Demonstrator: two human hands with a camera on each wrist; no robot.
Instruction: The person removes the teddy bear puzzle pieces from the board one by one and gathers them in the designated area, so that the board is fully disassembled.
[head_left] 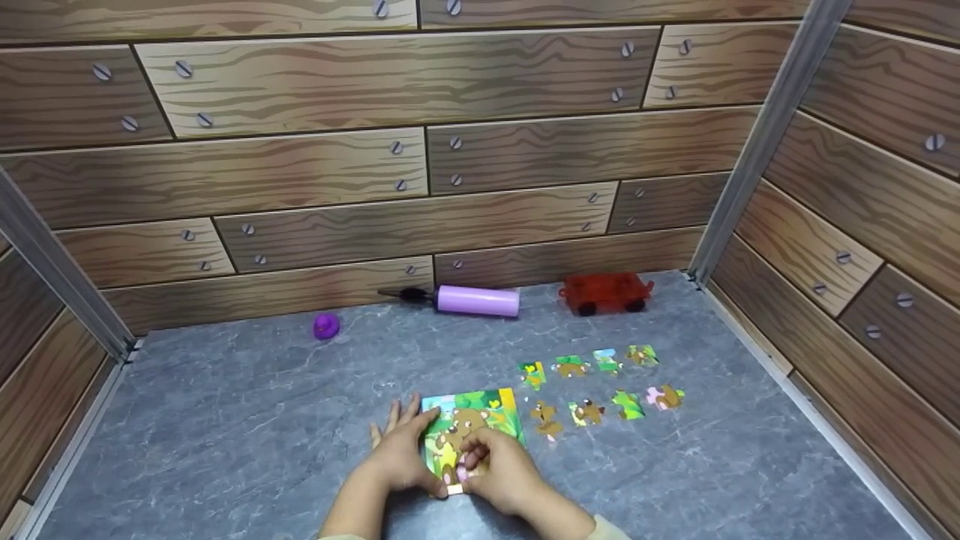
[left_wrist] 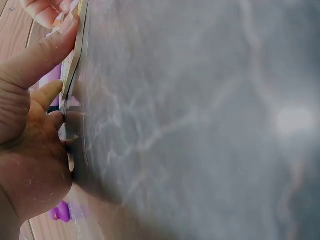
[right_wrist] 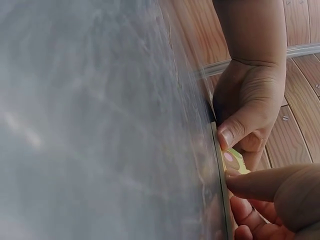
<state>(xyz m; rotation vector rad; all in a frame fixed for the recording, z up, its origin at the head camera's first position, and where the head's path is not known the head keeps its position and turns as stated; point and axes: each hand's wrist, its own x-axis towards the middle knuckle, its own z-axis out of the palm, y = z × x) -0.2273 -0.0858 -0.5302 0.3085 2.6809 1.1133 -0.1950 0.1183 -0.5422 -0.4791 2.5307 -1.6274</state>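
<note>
A bear picture puzzle (head_left: 491, 399) lies flat on the grey tabletop, mostly green with a brown bear. My left hand (head_left: 403, 454) rests at its left side, fingers spread on the tabletop and picture, the thumb against the bottom edge. With curled fingers, my right hand (head_left: 504, 471) pinches a pink-and-brown puzzle piece (head_left: 463, 475) at the picture's lower part; the fingers hide much of it. In the right wrist view both thumbs meet the board edge (right_wrist: 216, 145) close together. Several loose puzzle pieces (head_left: 586, 411) lie in two rows right of the puzzle.
Along the back wall lie a purple rubber duck (head_left: 325, 326), a lilac hand pump (head_left: 478, 301) with a black nozzle, and a red toy wagon (head_left: 606, 292) with black wheels. Wood-patterned walls (head_left: 315, 172) with metal corner posts enclose the tabletop (head_left: 247, 420).
</note>
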